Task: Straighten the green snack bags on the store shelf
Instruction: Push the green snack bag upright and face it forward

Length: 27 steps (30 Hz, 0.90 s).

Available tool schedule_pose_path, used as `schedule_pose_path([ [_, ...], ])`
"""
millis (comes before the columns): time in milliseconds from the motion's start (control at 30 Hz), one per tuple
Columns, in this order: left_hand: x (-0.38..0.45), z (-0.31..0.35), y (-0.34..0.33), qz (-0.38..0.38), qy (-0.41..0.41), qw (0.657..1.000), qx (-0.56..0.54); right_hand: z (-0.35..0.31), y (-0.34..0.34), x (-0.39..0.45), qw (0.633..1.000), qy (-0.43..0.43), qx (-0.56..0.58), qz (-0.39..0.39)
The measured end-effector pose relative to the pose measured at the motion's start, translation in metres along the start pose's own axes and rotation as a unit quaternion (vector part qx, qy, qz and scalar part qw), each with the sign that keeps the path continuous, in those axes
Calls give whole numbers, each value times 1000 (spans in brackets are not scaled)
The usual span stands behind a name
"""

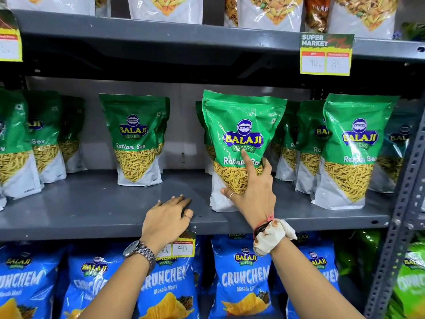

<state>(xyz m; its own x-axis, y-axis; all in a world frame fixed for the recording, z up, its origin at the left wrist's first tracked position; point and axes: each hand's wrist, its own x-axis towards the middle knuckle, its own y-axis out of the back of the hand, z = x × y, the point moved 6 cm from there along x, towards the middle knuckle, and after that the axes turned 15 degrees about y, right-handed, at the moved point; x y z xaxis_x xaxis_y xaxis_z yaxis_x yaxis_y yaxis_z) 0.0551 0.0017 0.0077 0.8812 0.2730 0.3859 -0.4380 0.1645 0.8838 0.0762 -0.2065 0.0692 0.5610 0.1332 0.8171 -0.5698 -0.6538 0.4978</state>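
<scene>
Here the right hand (251, 192) clasps the lower front of an upright glossy green foil snack bag (241, 143) near the grey metal shelf (92, 208) front edge; the left hand (166, 217) rests flat, empty, beside it.

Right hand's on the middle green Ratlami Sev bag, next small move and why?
Probably nudge the glossy green Ratlami Sev pouch back a little. The right hand is pressed on its lower front, and it stands near the grey metal shelf front edge, ahead of the left neighbour pouch. The left hand rests flat, free.
</scene>
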Motion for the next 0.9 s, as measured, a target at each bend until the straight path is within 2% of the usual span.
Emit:
schedule_pose_path([
  [700,1,-1,0,-18,-1,1000,-12,-3,-3,-4,1000,17,-14,5],
  [767,1,-1,3,-29,-3,999,-25,-6,0,-5,999,26,-16,22],
  [900,-9,-10,16,-18,-22,996,-82,-14,16,-6,990,70,33,118],
])
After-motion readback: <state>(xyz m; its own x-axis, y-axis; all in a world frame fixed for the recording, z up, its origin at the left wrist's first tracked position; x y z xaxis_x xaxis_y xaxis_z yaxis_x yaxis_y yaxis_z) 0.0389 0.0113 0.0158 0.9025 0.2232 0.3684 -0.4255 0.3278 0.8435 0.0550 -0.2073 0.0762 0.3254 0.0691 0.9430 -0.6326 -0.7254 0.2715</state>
